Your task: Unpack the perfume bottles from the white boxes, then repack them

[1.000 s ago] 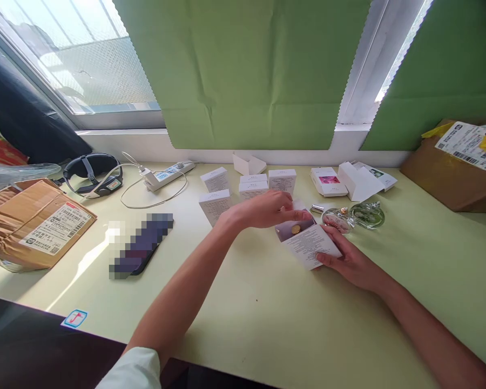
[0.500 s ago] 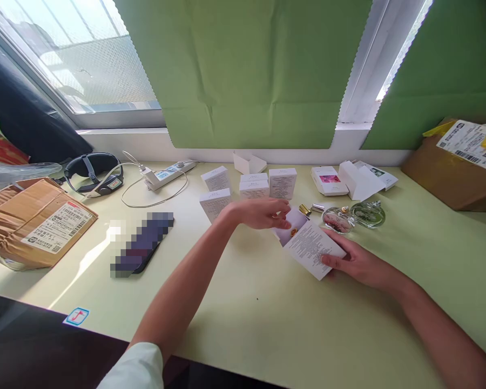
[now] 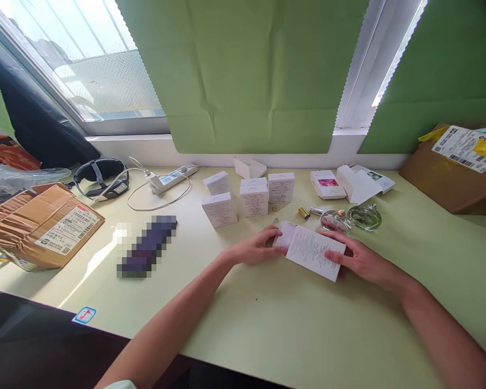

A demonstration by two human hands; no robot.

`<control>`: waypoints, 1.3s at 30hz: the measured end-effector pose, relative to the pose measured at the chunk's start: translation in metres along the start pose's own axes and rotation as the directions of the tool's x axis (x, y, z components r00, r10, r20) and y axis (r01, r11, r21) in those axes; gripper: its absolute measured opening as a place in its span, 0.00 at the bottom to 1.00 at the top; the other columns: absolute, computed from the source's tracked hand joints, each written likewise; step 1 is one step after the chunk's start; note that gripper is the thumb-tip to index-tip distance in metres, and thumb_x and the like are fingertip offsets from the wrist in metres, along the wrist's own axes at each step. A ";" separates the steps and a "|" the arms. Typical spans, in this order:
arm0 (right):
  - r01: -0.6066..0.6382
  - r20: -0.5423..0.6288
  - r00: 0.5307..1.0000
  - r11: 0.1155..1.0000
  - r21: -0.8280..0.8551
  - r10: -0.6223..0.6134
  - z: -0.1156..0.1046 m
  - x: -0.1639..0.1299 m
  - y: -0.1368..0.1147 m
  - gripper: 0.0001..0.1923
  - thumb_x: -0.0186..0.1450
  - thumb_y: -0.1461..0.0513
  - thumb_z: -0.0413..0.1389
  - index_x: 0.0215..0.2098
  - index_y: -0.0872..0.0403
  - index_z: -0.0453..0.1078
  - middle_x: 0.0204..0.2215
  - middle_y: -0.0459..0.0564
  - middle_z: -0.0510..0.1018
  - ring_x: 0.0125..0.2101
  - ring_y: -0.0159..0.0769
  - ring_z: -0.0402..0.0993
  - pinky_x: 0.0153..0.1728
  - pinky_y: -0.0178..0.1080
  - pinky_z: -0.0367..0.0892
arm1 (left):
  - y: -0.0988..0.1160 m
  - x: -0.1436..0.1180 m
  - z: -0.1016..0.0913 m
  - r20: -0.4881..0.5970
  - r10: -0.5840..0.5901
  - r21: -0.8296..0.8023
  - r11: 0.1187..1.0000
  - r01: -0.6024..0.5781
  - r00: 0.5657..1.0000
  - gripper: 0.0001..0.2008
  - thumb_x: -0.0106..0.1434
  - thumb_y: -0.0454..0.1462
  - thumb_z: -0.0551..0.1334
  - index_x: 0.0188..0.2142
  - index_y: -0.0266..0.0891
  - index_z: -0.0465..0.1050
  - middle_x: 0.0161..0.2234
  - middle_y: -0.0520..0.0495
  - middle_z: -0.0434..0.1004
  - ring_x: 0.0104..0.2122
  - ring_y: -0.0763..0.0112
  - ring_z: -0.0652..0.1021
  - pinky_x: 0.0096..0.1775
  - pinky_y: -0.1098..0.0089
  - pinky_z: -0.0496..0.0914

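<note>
Now white box [image 3: 314, 252] between left hand [image 3: 256, 250] and right hand [image 3: 358, 260], fingers [image 3: 331, 256] clasping both ends.

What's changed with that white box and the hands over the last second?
The left hand came down from above the open end of the white box and now presses its end flap shut; the gold-capped item seen inside earlier is hidden. The right hand stays on the box's other end. The small boxes behind and the glass bottles have not moved.
</note>
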State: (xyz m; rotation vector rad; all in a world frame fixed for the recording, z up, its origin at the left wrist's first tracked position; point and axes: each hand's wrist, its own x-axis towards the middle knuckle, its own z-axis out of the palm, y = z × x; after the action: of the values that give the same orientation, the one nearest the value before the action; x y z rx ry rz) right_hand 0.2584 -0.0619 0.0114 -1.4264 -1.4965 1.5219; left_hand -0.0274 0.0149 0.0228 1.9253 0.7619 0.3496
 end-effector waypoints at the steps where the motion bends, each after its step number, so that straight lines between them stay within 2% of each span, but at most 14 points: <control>1: 0.005 -0.013 1.000 1.000 0.030 -0.004 0.002 0.002 0.000 0.32 0.62 0.48 0.59 0.63 0.41 0.60 0.43 0.49 0.79 0.42 0.48 0.78 0.36 0.47 0.78 | -0.006 -0.003 0.005 -0.013 -0.003 -0.064 0.998 0.002 1.000 0.18 0.64 0.46 0.60 0.51 0.42 0.68 0.51 0.44 0.68 0.50 0.64 0.71 0.49 0.66 0.66; 4: 0.008 -0.007 1.000 0.993 0.121 -0.008 0.009 0.004 -0.001 0.30 0.64 0.47 0.57 0.62 0.40 0.59 0.47 0.49 0.78 0.44 0.47 0.77 0.35 0.47 0.79 | -0.015 -0.006 0.011 -0.015 -0.010 -0.220 0.975 0.006 1.000 0.17 0.63 0.44 0.62 0.50 0.43 0.67 0.50 0.45 0.68 0.51 0.63 0.71 0.51 0.64 0.66; 6: 0.016 -0.012 1.000 0.996 0.090 -0.015 0.013 0.005 -0.003 0.29 0.64 0.47 0.56 0.62 0.40 0.60 0.50 0.50 0.75 0.46 0.48 0.76 0.38 0.48 0.78 | -0.016 -0.004 0.012 -0.032 0.001 -0.276 0.961 -0.010 0.999 0.16 0.64 0.45 0.62 0.48 0.41 0.67 0.49 0.45 0.69 0.49 0.63 0.71 0.50 0.64 0.67; 9: 0.110 -0.117 0.985 0.983 -0.148 -0.128 0.018 0.007 0.000 0.31 0.63 0.46 0.57 0.62 0.39 0.59 0.58 0.50 0.66 0.57 0.52 0.66 0.52 0.53 0.71 | -0.017 0.000 0.016 -0.108 -0.016 -0.240 0.971 -0.011 0.994 0.16 0.66 0.49 0.58 0.44 0.39 0.68 0.47 0.44 0.69 0.46 0.64 0.72 0.48 0.64 0.68; 11: 0.191 -0.179 0.946 0.911 -0.366 -0.271 0.021 0.009 0.003 0.39 0.57 0.45 0.62 0.63 0.39 0.56 0.62 0.51 0.58 0.64 0.55 0.52 0.60 0.55 0.61 | -0.018 0.001 0.019 -0.159 -0.044 -0.176 0.984 0.016 0.986 0.17 0.67 0.50 0.57 0.42 0.38 0.68 0.46 0.43 0.69 0.44 0.64 0.71 0.46 0.64 0.68; 13: 0.234 -0.168 0.914 0.819 -0.524 -0.368 0.025 0.011 0.007 0.48 0.51 0.45 0.67 0.64 0.40 0.52 0.62 0.53 0.54 0.66 0.58 0.45 0.62 0.57 0.55 | -0.018 0.002 0.020 -0.168 -0.051 -0.144 0.989 0.027 0.985 0.18 0.67 0.50 0.55 0.41 0.38 0.69 0.46 0.43 0.68 0.43 0.65 0.71 0.45 0.65 0.68; 15: 0.238 -0.134 0.913 0.769 -0.593 -0.386 0.027 0.011 0.010 0.50 0.50 0.45 0.67 0.64 0.41 0.50 0.60 0.55 0.55 0.65 0.58 0.48 0.62 0.57 0.55 | -0.017 0.002 0.021 -0.158 -0.039 -0.135 0.991 0.017 0.987 0.18 0.68 0.50 0.54 0.42 0.38 0.71 0.46 0.43 0.67 0.44 0.65 0.71 0.45 0.66 0.68; 18: 0.217 -0.118 0.920 0.737 -0.640 -0.373 0.027 0.010 0.009 0.44 0.53 0.45 0.64 0.63 0.42 0.52 0.57 0.55 0.60 0.62 0.57 0.54 0.60 0.56 0.58 | -0.015 0.000 0.020 -0.171 -0.032 -0.113 0.993 0.013 0.985 0.18 0.69 0.50 0.53 0.41 0.38 0.72 0.46 0.43 0.65 0.44 0.65 0.70 0.46 0.66 0.67; 21: 0.212 -0.113 0.918 0.712 -0.670 -0.379 0.023 0.008 0.010 0.40 0.53 0.46 0.64 0.60 0.43 0.56 0.58 0.54 0.63 0.64 0.58 0.52 0.60 0.56 0.58 | -0.013 0.000 0.018 -0.185 -0.064 -0.104 0.994 0.045 0.981 0.19 0.68 0.50 0.54 0.39 0.38 0.72 0.46 0.43 0.65 0.44 0.64 0.70 0.46 0.65 0.67; 24: 0.192 -0.111 0.928 0.712 -0.675 -0.356 0.018 0.008 0.012 0.40 0.53 0.46 0.64 0.59 0.44 0.58 0.59 0.54 0.64 0.64 0.60 0.52 0.59 0.55 0.60 | -0.013 0.000 0.016 -0.170 -0.087 -0.140 0.988 0.064 0.982 0.19 0.67 0.51 0.56 0.41 0.39 0.74 0.48 0.43 0.64 0.44 0.64 0.70 0.46 0.65 0.67; 29: 0.176 -0.078 0.951 0.733 -0.657 -0.298 0.015 0.008 0.012 0.40 0.52 0.45 0.64 0.59 0.44 0.59 0.58 0.53 0.67 0.59 0.58 0.61 0.55 0.54 0.64 | -0.014 0.000 0.016 -0.159 -0.112 -0.194 0.978 0.080 0.981 0.18 0.65 0.50 0.59 0.44 0.40 0.76 0.52 0.43 0.63 0.48 0.62 0.70 0.47 0.66 0.68; 35: 0.153 -0.084 0.959 0.748 -0.646 -0.269 0.010 0.006 0.009 0.40 0.52 0.45 0.65 0.59 0.42 0.60 0.60 0.51 0.66 0.61 0.59 0.59 0.55 0.54 0.65 | -0.014 -0.001 0.017 -0.183 -0.118 -0.222 0.972 0.076 0.976 0.18 0.64 0.50 0.60 0.43 0.41 0.76 0.55 0.43 0.60 0.49 0.61 0.70 0.47 0.64 0.69; 39: 0.186 -0.057 0.956 0.747 -0.638 -0.287 0.013 0.006 0.010 0.40 0.54 0.45 0.63 0.61 0.42 0.56 0.61 0.53 0.62 0.61 0.58 0.58 0.56 0.54 0.64 | -0.013 -0.001 0.019 -0.161 -0.098 -0.212 0.975 0.063 0.982 0.18 0.65 0.50 0.58 0.44 0.41 0.76 0.56 0.43 0.59 0.50 0.62 0.70 0.48 0.65 0.68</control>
State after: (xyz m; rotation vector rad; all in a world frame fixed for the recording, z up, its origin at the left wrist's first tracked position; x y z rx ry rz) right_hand 0.2474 -0.0629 -0.0021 -1.5711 -2.1109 0.7477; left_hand -0.0227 0.0053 0.0026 1.6790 0.8782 0.5280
